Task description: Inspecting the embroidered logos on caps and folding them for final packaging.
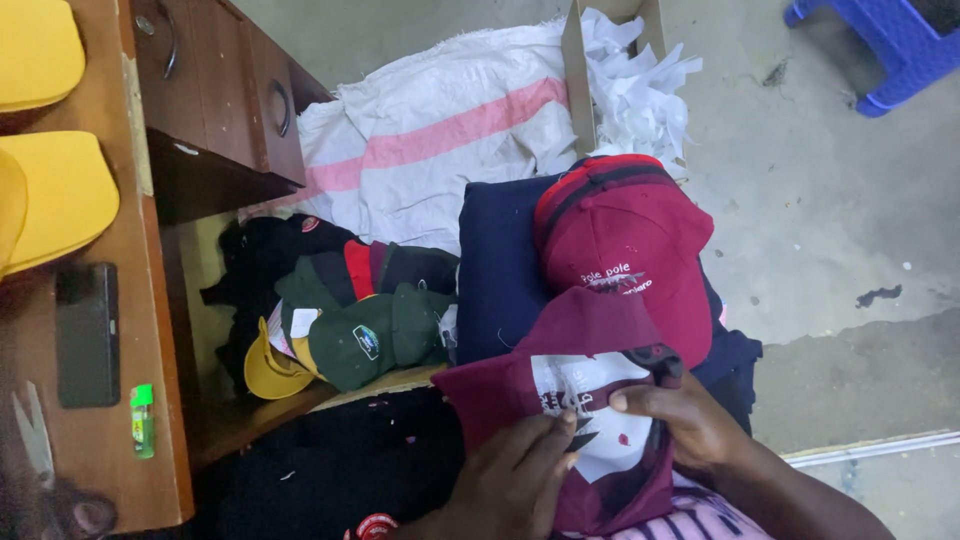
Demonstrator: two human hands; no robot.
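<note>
Scissors [35, 440], a dark phone [87, 334] and a green lighter [143, 421] lie on the wooden desk [150, 300] at far left, with a heap of green and black caps [350, 320] in the space beside it. Low in the middle, the left hand [520, 480] pinches what seems a small dark tool against the white lining of a maroon cap [590, 400] held inside-out over the lap, while the right hand [680, 420] grips that cap's edge, thumb pressed on the lining. Just beyond sits a finished maroon cap [625, 250] on navy cloth [500, 270], then a box of white paper scraps [630, 80] and a blue stool [890, 40] on the floor.
</note>
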